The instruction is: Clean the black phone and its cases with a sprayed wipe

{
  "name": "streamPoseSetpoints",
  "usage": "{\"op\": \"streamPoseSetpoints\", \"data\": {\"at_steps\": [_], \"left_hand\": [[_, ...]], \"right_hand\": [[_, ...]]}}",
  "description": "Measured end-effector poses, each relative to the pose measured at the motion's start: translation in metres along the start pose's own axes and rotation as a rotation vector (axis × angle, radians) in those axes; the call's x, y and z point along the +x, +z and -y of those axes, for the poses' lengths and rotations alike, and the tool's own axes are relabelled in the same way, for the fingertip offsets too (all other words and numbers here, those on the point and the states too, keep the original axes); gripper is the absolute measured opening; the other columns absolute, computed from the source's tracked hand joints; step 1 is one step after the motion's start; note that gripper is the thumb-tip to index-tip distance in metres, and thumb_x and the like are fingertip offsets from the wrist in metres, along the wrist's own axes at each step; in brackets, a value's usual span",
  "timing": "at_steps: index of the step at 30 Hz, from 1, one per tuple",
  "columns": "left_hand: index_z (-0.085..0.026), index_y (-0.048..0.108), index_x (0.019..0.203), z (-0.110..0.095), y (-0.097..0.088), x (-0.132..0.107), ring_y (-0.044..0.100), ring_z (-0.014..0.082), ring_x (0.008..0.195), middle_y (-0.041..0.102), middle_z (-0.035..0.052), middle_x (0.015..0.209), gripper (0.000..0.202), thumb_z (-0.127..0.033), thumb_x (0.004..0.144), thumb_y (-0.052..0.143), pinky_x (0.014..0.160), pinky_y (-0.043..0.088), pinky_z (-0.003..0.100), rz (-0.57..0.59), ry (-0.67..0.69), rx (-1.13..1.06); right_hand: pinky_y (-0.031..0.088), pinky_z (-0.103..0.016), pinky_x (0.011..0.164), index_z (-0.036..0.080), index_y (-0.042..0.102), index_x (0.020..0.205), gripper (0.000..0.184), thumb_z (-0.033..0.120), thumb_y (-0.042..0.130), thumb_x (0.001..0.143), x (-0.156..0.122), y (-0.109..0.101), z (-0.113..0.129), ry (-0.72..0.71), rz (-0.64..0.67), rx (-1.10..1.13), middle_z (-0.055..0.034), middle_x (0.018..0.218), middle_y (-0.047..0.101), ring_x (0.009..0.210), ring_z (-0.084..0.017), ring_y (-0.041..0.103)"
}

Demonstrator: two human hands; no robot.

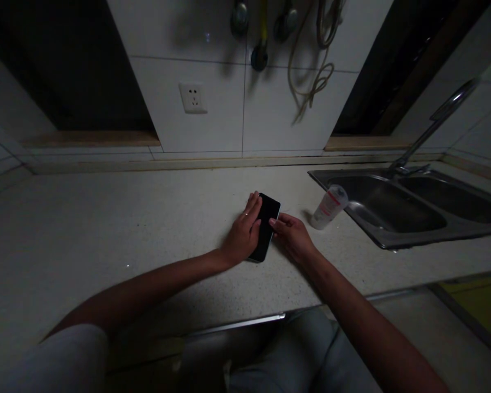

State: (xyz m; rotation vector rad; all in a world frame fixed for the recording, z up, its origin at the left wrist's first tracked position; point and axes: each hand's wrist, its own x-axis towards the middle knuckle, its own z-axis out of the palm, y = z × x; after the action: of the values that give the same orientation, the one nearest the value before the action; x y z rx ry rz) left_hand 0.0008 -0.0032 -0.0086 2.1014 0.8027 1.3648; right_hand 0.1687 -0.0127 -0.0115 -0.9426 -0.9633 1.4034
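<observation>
A black phone (265,224) lies flat, screen up, on the pale speckled countertop (126,234). My left hand (242,232) rests on the phone's left side with its fingers stretched flat along the edge. My right hand (292,236) is beside the phone's right edge, its fingers curled and the fingertips touching that edge. A white tube with a red label (328,207) lies on the counter just right of my right hand.
A steel double sink (396,210) with a tall tap (433,125) fills the right side. A wall socket (193,97), hanging utensils (259,33) and a looped cord (315,60) are on the tiled wall behind. The counter's front edge runs just below my forearms.
</observation>
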Motion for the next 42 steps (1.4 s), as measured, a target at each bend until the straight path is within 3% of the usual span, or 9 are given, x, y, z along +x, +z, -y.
{"op": "streamPoseSetpoints", "data": {"at_steps": [10,14,16,20,22,25,30,39,42], "left_hand": [[-0.025,0.055,0.139,-0.017,-0.011,0.004,0.016,0.0293,0.156,0.038,0.0091,0.162,0.053,-0.017,0.086,0.058,0.125,0.008,0.059,0.064,-0.011,-0.071],[-0.025,0.049,0.143,-0.007,-0.008,0.009,0.020,0.0282,0.155,0.035,0.0102,0.163,0.059,-0.023,0.086,0.063,0.124,0.018,0.052,-0.046,-0.199,-0.178],[-0.024,0.048,0.143,0.000,-0.005,0.014,0.036,0.0291,0.147,0.040,0.0130,0.160,0.058,-0.028,0.087,0.064,0.118,0.031,0.048,-0.092,-0.390,-0.339],[-0.014,0.068,0.104,0.006,-0.009,0.023,0.067,0.0253,0.100,0.072,0.0144,0.107,0.031,-0.040,0.087,0.066,0.089,0.051,0.038,0.014,-0.701,-0.615],[-0.013,0.069,0.091,0.005,-0.015,0.027,0.067,0.0193,0.080,0.072,0.0104,0.087,0.028,-0.040,0.085,0.070,0.077,0.052,0.032,0.110,-0.755,-0.720],[-0.012,0.070,0.083,0.004,-0.021,0.030,0.065,0.0164,0.072,0.071,0.0099,0.080,0.025,-0.035,0.082,0.076,0.072,0.051,0.029,0.156,-0.769,-0.802],[-0.011,0.069,0.080,0.011,-0.018,0.028,0.064,0.0161,0.066,0.071,0.0109,0.075,0.022,-0.031,0.081,0.078,0.067,0.051,0.029,0.064,-0.813,-0.849],[-0.008,0.068,0.083,0.016,-0.013,0.025,0.063,0.0162,0.068,0.068,0.0089,0.074,0.021,-0.028,0.083,0.075,0.072,0.052,0.032,-0.122,-0.867,-0.897],[-0.010,0.066,0.079,0.022,-0.016,0.029,0.061,0.0148,0.067,0.067,0.0069,0.072,0.017,-0.024,0.086,0.071,0.069,0.051,0.029,-0.252,-0.875,-0.868]], "right_hand": [[0.042,-0.026,0.061,0.017,0.073,0.080,0.033,0.038,0.089,0.060,-0.001,0.001,0.002,-0.032,-0.061,0.015,-0.0017,0.074,0.068,0.065,-0.014,0.055],[0.040,-0.025,0.060,0.016,0.074,0.082,0.036,0.039,0.089,0.060,-0.001,0.001,0.001,-0.007,-0.053,0.024,-0.0016,0.073,0.067,0.065,-0.013,0.054],[0.038,-0.025,0.058,0.016,0.073,0.080,0.036,0.040,0.090,0.059,-0.001,0.001,0.002,-0.010,-0.049,0.035,-0.0006,0.072,0.066,0.063,-0.012,0.051],[0.034,-0.024,0.056,0.016,0.072,0.078,0.037,0.040,0.091,0.058,-0.002,0.001,0.004,-0.023,-0.064,0.046,0.0004,0.070,0.063,0.061,-0.010,0.047],[0.034,-0.025,0.056,0.016,0.072,0.079,0.036,0.040,0.090,0.059,-0.001,0.000,0.004,-0.026,-0.060,0.047,0.0004,0.070,0.062,0.061,-0.010,0.046],[0.033,-0.026,0.056,0.016,0.071,0.077,0.034,0.041,0.088,0.062,-0.001,0.000,0.004,-0.023,-0.034,0.032,0.0010,0.069,0.061,0.060,-0.010,0.045],[0.037,-0.025,0.056,0.018,0.068,0.076,0.036,0.045,0.088,0.064,-0.003,0.004,0.004,-0.023,-0.014,0.027,0.0012,0.068,0.062,0.059,-0.011,0.048],[0.054,-0.034,0.084,0.020,0.071,0.108,0.050,0.036,0.089,0.065,-0.005,0.004,-0.002,-0.016,0.082,-0.039,-0.0071,0.106,0.075,0.092,-0.021,0.069],[0.058,-0.032,0.077,0.019,0.069,0.109,0.048,0.035,0.088,0.068,-0.010,0.006,-0.002,0.056,0.199,-0.068,-0.0086,0.109,0.075,0.088,-0.020,0.072]]}}
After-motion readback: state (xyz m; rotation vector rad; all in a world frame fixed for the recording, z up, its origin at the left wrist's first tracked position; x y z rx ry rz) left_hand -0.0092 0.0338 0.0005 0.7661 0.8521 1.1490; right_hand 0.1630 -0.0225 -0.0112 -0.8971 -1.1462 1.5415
